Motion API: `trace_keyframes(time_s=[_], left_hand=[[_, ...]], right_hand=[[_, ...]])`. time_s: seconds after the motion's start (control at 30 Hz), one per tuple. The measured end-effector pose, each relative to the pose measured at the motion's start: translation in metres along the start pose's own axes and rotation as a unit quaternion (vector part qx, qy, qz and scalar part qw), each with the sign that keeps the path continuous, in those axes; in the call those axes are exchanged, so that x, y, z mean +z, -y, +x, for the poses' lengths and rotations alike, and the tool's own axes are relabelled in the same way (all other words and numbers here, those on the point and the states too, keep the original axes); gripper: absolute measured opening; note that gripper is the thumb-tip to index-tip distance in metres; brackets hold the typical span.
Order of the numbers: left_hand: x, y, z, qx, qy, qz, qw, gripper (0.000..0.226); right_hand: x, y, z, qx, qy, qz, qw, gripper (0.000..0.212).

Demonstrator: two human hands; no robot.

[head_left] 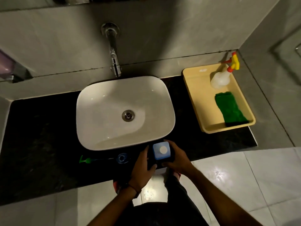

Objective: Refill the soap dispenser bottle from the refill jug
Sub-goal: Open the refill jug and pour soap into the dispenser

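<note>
Blue refill jug (pixel 161 150) with a white cap is sitting low in the frame's centre, both the left hand (pixel 143 167) and right hand (pixel 177 162) wrapping it; the open dispenser bottle (pixel 121 158) is standing just left.

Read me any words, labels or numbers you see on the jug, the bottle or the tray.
None can be read.
Refill jug: blue top and white cap, no label showing.
Yellow tray: a pale mark near its far rim, too blurred to read.
Spray bottle: no text visible.
</note>
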State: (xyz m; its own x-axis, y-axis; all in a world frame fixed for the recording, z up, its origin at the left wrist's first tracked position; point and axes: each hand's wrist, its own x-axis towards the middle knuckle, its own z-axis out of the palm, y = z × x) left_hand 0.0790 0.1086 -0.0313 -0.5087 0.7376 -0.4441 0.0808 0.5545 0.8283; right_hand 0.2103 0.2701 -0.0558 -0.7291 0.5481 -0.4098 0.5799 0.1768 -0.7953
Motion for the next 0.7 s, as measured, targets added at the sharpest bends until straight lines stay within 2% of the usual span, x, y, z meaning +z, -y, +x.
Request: trace_keyframes(time_s=[0.13, 0.27, 0.37, 0.47, 0.57, 0.7], left_hand=[[0.004, -0.011, 0.002, 0.011, 0.017, -0.017, 1.000, 0.088], [-0.008, -0.026, -0.007, 0.028, 0.030, -0.056, 0.998, 0.081], [-0.029, -0.055, -0.021, 0.103, -0.010, -0.061, 0.993, 0.076], [-0.057, -0.095, -0.029, 0.209, -0.062, -0.071, 0.973, 0.077], [-0.092, -0.149, -0.024, 0.286, -0.066, -0.087, 0.952, 0.065], [-0.135, -0.220, -0.012, 0.341, -0.072, -0.102, 0.932, 0.057]], right_hand=[[0.002, 0.006, 0.003, -0.036, -0.022, 0.026, 0.999, 0.082], [0.001, 0.017, -0.010, -0.064, -0.049, 0.025, 0.996, 0.077], [-0.010, 0.044, -0.021, -0.104, -0.080, 0.025, 0.991, 0.072], [-0.030, 0.090, -0.021, -0.136, -0.105, 0.033, 0.984, 0.074], [-0.056, 0.151, -0.013, -0.177, -0.123, 0.045, 0.975, 0.073], [-0.095, 0.226, 0.005, -0.212, -0.156, 0.028, 0.964, 0.070]])
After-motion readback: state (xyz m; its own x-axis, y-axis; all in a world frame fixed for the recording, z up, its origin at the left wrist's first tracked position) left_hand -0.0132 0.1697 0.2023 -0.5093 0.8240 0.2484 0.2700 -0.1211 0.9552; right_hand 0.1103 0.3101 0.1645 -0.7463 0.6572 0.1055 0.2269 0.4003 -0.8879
